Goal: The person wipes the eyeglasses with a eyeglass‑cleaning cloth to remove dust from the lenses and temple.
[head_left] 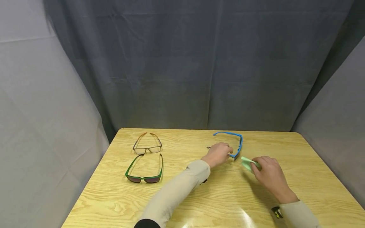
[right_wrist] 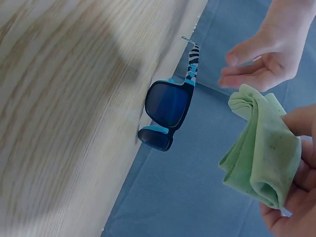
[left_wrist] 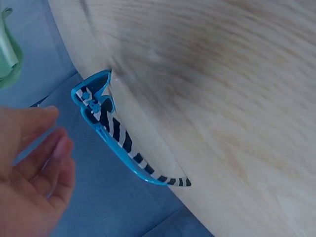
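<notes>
Blue-framed sunglasses (head_left: 241, 143) stand on the table toward the back right, temples unfolded. In the left wrist view, a black-and-white striped pattern runs along one temple of the sunglasses (left_wrist: 129, 147); the right wrist view shows their dark lenses (right_wrist: 168, 104). My left hand (head_left: 219, 154) hovers over the near side of the sunglasses, thumb and loosely bent fingers apart with nothing between them. A folded light green cloth (right_wrist: 264, 153) is pinched between the thumb and fingers of my right hand (head_left: 271, 175), held above the table just right of the sunglasses.
On the table's left side, clear-lensed eyeglasses (head_left: 147, 148) with brownish temples lie behind green-framed sunglasses (head_left: 144, 178). Both pairs have their temples unfolded. A dark grey curtain (head_left: 171, 79) hangs beyond the wooden table's (head_left: 182, 142) back edge, with pale cloth at both sides.
</notes>
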Motion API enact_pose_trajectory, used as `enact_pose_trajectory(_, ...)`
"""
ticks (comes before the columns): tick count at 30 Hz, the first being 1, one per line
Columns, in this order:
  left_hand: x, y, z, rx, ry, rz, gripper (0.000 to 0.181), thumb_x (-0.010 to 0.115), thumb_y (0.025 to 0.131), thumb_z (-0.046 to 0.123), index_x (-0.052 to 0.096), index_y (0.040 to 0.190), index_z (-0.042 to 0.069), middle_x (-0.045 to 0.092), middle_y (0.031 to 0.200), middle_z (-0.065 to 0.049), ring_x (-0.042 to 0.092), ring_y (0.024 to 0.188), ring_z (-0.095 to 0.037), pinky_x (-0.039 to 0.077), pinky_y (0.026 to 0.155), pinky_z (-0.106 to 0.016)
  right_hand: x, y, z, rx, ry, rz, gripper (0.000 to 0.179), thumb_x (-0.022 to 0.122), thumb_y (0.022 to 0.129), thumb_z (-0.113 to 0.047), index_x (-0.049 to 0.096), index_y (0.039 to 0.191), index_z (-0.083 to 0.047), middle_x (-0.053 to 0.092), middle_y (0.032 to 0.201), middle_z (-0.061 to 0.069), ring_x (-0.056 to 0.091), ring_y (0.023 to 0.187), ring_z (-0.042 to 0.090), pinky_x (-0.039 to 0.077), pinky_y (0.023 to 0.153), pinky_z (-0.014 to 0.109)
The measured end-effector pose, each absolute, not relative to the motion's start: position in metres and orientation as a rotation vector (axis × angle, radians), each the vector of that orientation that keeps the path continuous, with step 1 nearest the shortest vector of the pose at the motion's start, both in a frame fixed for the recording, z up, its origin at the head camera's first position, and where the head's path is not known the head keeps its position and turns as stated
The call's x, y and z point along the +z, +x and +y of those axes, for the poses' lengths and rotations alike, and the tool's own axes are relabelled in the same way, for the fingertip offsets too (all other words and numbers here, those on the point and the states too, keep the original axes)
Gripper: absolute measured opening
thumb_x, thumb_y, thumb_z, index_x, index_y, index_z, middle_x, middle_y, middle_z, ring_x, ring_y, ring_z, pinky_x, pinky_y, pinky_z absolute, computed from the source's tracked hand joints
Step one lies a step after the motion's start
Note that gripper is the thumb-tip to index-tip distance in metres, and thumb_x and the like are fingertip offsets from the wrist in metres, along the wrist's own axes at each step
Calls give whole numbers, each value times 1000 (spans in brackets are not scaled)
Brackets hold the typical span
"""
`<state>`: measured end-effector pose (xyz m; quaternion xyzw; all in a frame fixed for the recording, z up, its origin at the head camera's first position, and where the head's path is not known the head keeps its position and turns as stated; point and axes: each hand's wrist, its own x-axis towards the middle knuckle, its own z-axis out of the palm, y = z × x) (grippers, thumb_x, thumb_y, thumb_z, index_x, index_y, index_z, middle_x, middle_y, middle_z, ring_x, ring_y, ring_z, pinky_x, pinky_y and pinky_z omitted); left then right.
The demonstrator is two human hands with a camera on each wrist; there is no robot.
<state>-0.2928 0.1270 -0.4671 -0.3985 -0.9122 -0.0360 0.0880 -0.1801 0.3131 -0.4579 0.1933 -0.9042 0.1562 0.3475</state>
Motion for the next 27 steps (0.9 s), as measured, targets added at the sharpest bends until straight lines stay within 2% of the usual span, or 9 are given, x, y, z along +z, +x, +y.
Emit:
enact_pose_trajectory(4, -471, -295, 133, -114, -1152, -2801, 22, 65, 91, 19, 69, 112, 24, 64, 102, 11, 59, 91, -7, 47, 69, -18, -459, -180, 314, 408, 502, -2343, 17, 77, 68, 0, 67, 81, 2, 66, 75, 13, 61, 68, 30, 44, 68, 49)
enact_pose_trajectory(11, -474, -294, 137, -104, -1126, -2855, 11, 62, 91, 16, 67, 96, 25, 64, 89, 11, 59, 81, -3, 46, 62, -19, -461, -182, 315, 407, 504, -2331, 17, 77, 67, 1, 67, 81, 1, 65, 74, 12, 61, 66, 29, 44, 66, 49)
enact_pose_trajectory(20, -477, -295, 141, -96, -1154, -2860, 10, 61, 92, 15, 66, 91, 23, 62, 84, 10, 57, 77, -4, 45, 61, -20, -461, -182, 317, 402, 505, -2323, 18, 78, 66, 1, 67, 81, 1, 65, 74, 12, 61, 65, 29, 44, 64, 48)
enact_pose_trajectory(27, -481, -297, 144, -102, -1142, -2875, 5, 66, 89, 18, 66, 89, 23, 60, 81, 11, 56, 75, -4, 44, 58, -20, -461, -181, 316, 414, 499, -2329, 17, 77, 66, 1, 67, 80, 1, 65, 73, 11, 60, 65, 29, 44, 64, 48)
